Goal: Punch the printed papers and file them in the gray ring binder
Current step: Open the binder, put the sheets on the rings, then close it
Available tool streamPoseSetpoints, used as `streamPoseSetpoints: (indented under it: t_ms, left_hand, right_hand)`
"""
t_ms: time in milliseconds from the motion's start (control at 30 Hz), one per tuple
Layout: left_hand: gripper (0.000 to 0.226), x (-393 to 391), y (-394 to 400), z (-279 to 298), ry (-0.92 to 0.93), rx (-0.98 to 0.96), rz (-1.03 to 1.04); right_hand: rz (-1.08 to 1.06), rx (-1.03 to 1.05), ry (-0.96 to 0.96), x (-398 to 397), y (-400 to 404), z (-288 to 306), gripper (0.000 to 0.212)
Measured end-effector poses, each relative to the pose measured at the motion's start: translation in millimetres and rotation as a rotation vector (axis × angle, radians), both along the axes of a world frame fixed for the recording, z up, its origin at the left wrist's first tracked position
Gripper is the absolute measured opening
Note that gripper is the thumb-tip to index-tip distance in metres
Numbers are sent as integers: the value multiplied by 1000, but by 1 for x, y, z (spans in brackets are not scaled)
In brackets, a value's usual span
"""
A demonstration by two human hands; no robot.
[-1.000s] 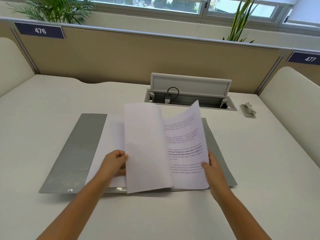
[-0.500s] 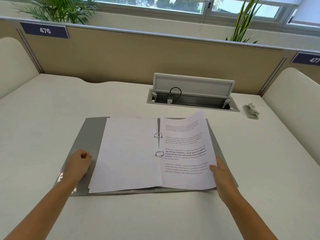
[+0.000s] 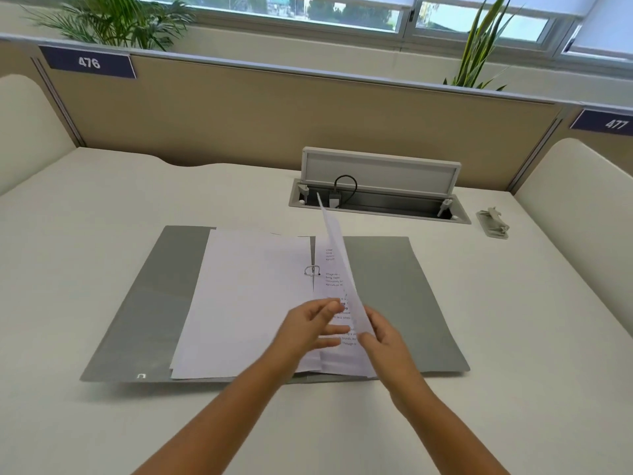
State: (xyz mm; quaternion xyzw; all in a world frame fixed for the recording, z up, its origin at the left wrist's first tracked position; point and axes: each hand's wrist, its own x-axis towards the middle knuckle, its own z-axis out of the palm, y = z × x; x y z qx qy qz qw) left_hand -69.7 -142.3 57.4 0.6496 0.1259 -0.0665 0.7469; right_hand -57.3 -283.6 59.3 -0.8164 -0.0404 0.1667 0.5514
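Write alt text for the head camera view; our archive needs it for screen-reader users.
A person's left hand and right hand lift a printed sheet on edge over an open gray ring binder whose other filed pages lie flat to the left of the rings. The binder lies on a white desk; farther back are an open cable tray and a hole punch.

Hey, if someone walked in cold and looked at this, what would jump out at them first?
The printed sheet standing nearly on edge at the centre, held between the left hand and right hand. It rises over the open gray ring binder lying flat on the desk. Behind, an open cable hatch is set into the desktop.
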Motion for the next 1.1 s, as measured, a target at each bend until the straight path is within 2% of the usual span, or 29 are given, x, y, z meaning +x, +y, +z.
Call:
streamPoseSetpoints:
  t_ms: [100,300,433,533,667,800,867,967,1100]
  left_hand:
    - [29,3,-13,-2,-6,-6,30]
    - [38,3,-20,-7,9,-29,80]
    - [38,6,-20,-10,12,26,107]
    - [38,8,-18,-12,20,15,113]
    - [31,9,-15,-17,22,-42,108]
    - [26,11,-13,-24,43,-65,113]
    - [21,12,-13,-26,67,-49,129]
    - [19,13,-6,-29,101,42,137]
    - [21,10,22,-32,115,157,172]
  right_hand:
    - [39,-4,-2,-3,2,-4,45]
    - [69,16,2,-6,-3,-4,81]
    - [84,-8,15,-7,-3,-4,103]
    - [82,-4,41,-6,-3,-3,108]
    - [68,54,57,-3,-4,-1,102]
    - [48,67,70,-1,-6,0,121]
    - [48,65,79,-1,-7,0,111]
    - [4,47,52,2,-11,-1,59]
    - [-63,97,58,8,-23,1,53]
